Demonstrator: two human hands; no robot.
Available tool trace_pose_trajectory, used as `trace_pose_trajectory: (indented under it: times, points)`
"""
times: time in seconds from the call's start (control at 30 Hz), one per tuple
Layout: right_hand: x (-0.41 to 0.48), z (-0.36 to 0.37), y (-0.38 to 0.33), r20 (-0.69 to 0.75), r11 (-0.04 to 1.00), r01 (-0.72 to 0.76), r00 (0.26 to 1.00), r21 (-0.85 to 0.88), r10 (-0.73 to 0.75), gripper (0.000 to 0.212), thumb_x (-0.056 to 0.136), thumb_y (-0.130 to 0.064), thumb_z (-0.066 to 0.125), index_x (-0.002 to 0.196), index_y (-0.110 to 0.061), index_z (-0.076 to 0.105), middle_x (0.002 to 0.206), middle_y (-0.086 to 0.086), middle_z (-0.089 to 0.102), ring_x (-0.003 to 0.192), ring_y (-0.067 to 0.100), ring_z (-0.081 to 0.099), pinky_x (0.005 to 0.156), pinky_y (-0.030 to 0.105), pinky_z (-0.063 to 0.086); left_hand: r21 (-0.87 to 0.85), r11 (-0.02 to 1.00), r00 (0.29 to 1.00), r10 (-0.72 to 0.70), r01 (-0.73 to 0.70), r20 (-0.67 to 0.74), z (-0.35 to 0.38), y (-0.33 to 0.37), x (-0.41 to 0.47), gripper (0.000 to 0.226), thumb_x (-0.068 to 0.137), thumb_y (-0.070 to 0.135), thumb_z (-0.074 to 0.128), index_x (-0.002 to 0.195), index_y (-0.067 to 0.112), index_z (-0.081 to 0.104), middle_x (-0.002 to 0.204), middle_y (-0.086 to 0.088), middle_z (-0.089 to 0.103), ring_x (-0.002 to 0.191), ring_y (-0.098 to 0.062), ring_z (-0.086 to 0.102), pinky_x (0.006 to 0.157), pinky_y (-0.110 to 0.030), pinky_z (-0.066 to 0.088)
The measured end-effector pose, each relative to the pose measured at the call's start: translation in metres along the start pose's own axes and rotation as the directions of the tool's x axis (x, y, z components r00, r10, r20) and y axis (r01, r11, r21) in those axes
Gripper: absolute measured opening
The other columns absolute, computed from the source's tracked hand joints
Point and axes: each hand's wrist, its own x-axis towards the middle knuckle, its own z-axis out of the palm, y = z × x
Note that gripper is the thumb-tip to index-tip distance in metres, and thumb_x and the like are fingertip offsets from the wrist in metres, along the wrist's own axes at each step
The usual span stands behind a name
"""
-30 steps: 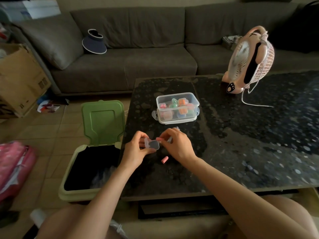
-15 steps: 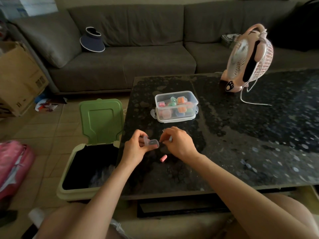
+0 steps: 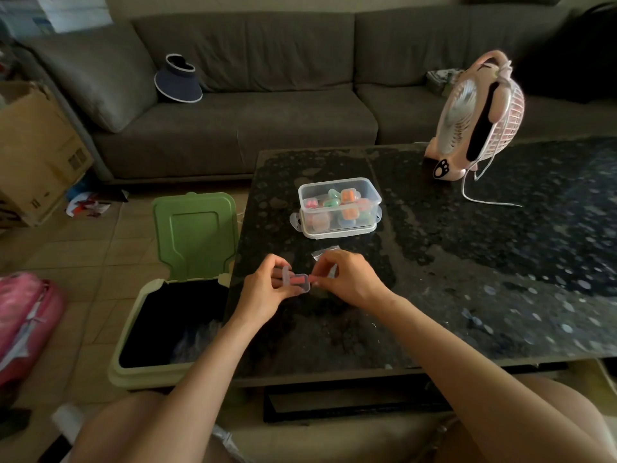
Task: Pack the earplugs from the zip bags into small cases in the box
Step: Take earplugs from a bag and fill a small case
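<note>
Black speckled table (image 3: 467,279) underneath, and over its near side the left hand (image 3: 263,289) grips a small clear case (image 3: 302,289), lid open, one pink earplug (image 3: 296,281) lying inside! Right hand (image 3: 350,279) is curled, pinching a pink tip (image 3: 313,279) at the case's right rim, too small to identify. Just behind it lies a zip bag (image 3: 324,253); farther back, the clear box (image 3: 339,228) holds coloured cases.

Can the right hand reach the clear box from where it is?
Likely yes: the clear box sits just beyond the right hand, only a flat zip bag between them. Its fingers, though, pinch an earplug at the small case the left hand holds.
</note>
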Motion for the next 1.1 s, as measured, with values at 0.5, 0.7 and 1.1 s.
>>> trace_pose_trajectory:
  times: [0.5, 0.7, 1.1]
  points:
    - [0.004, 0.014, 0.000, -0.126, 1.000, 0.011, 0.992, -0.015, -0.013, 0.017, 0.083, -0.034, 0.069, 0.094, -0.021, 0.068, 0.097, -0.007, 0.063, 0.086, 0.008, 0.058, 0.075, 0.027, 0.054, -0.042, 0.999, 0.998, -0.015, 0.017, 0.062, 0.004, 0.006, 0.001, 0.051, 0.064, 0.032, 0.083, 0.104, 0.013, 0.056, 0.094, 0.003, 0.069, 0.088, -0.011, 0.066, 0.082, -0.026, 0.052]
    - [0.005, 0.012, 0.003, -0.099, 1.000, -0.020, 0.995, 0.003, 0.021, 0.014, 0.082, -0.033, 0.070, 0.090, -0.022, 0.068, 0.089, -0.013, 0.059, 0.084, 0.006, 0.057, 0.074, 0.025, 0.053, -0.020, 0.997, 0.992, -0.069, 0.072, 0.107, 0.004, 0.000, 0.002, 0.046, 0.069, 0.037, 0.077, 0.103, 0.016, 0.054, 0.096, -0.005, 0.068, 0.085, -0.019, 0.066, 0.073, -0.030, 0.055]
    - [0.006, 0.011, 0.000, -0.029, 0.995, -0.064, 0.997, 0.082, 0.067, 0.024, 0.080, -0.026, 0.074, 0.101, -0.020, 0.063, 0.096, -0.006, 0.060, 0.084, 0.009, 0.059, 0.070, 0.021, 0.052, -0.049, 0.997, 0.998, 0.064, -0.064, 0.007, 0.004, 0.007, 0.000, 0.039, 0.071, 0.025, 0.079, 0.102, 0.014, 0.056, 0.091, 0.004, 0.068, 0.083, -0.003, 0.063, 0.071, -0.011, 0.049]
